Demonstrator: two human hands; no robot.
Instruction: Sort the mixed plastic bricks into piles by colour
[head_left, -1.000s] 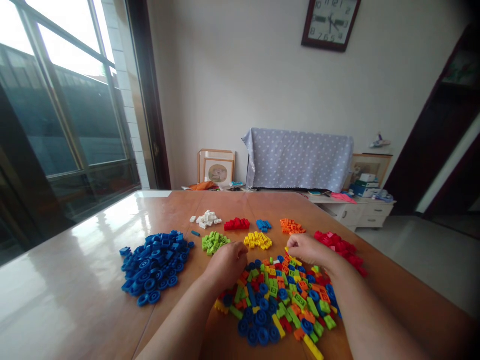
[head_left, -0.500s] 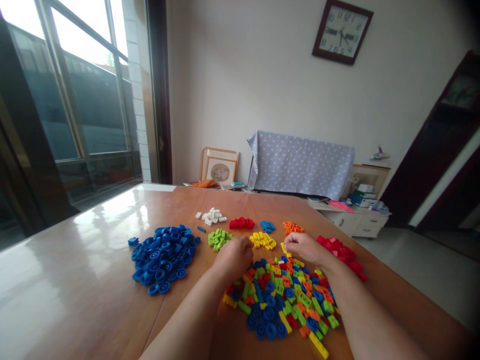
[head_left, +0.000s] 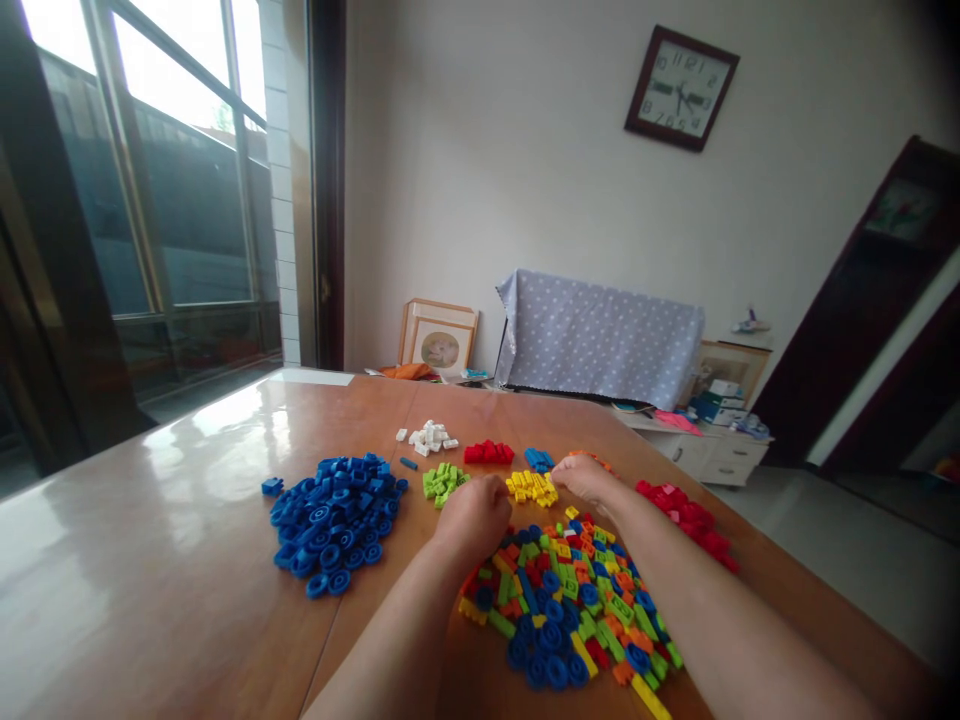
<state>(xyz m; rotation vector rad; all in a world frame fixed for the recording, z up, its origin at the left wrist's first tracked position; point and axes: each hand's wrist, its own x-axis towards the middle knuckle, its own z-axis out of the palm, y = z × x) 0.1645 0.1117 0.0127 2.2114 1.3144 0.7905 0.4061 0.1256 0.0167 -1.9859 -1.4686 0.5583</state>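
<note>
My right hand reaches over to the right end of a small pile of yellow bricks. Its fingers are pinched, and a yellow toy brick seems to be at the fingertips, mostly hidden. My left hand is curled closed between the lime-green brick pile and the mixed pile; whatever its fingers hold is out of sight. Below both hands spreads the mixed heap of coloured bricks, with blue, green, orange, red and yellow pieces. One loose yellow brick lies at its far edge.
On the wooden table stand a big blue pile, white bricks, red bricks, light-blue bricks and a larger red pile. Orange bricks are partly behind my right hand. A small blue stick lies alone.
My right hand has moved left and away from me, from the far edge of the mixed heap to the yellow pile. My left hand stays nearly in place. The view has shifted slightly.
</note>
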